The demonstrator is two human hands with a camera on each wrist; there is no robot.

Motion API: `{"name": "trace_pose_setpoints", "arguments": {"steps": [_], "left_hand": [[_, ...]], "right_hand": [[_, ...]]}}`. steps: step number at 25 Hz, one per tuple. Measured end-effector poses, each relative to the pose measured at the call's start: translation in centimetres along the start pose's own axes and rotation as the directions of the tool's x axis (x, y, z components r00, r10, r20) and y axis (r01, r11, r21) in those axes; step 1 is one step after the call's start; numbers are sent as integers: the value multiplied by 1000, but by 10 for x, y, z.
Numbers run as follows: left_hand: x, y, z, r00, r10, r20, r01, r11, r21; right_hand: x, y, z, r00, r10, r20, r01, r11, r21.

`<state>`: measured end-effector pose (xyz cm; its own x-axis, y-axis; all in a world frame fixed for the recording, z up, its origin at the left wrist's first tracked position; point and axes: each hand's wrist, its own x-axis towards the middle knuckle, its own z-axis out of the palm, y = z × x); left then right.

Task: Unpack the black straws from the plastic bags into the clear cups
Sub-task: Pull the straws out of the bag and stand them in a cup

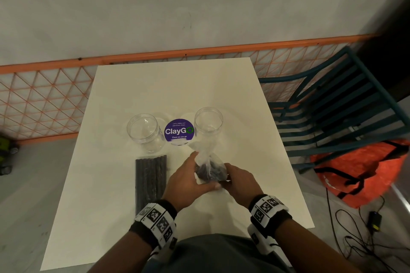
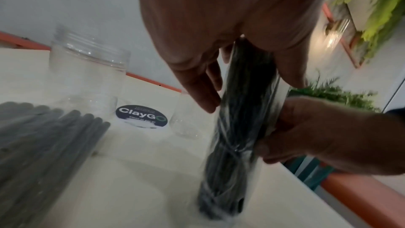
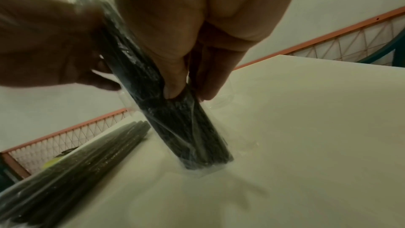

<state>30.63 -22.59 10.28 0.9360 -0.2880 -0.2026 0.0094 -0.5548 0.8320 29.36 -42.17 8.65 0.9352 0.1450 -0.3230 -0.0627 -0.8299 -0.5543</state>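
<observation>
A clear plastic bag of black straws stands upright with its bottom end on the white table. My left hand grips its left side and my right hand grips its right side. In the left wrist view the bag sits between my left fingers and my right hand. The right wrist view shows my thumb pressing on the bag. A second bag of straws lies flat to the left. Two clear cups stand behind, both holding nothing.
A round purple ClayGo sticker lies between the cups. A teal slatted chair and an orange bag are off the table's right side. An orange mesh fence runs behind the table. Cables trail on the floor.
</observation>
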Motion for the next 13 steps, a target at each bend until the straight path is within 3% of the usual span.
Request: {"name": "trace_pose_setpoints", "arguments": {"steps": [3, 7, 11, 13], "left_hand": [[2, 8, 2, 999, 54, -1, -54, 999, -1], [4, 9, 14, 991, 123, 48, -126, 989, 73], [6, 16, 17, 990, 140, 15, -138, 986, -98], [8, 11, 14, 990, 133, 43, -129, 987, -93]], "right_hand": [[-2, -1, -6, 998, 60, 17, -57, 991, -119], [-8, -2, -17, 990, 90, 113, -110, 976, 188], [-5, 8, -16, 991, 67, 119, -72, 996, 44], [-4, 7, -19, 990, 69, 120, -73, 997, 26]]}}
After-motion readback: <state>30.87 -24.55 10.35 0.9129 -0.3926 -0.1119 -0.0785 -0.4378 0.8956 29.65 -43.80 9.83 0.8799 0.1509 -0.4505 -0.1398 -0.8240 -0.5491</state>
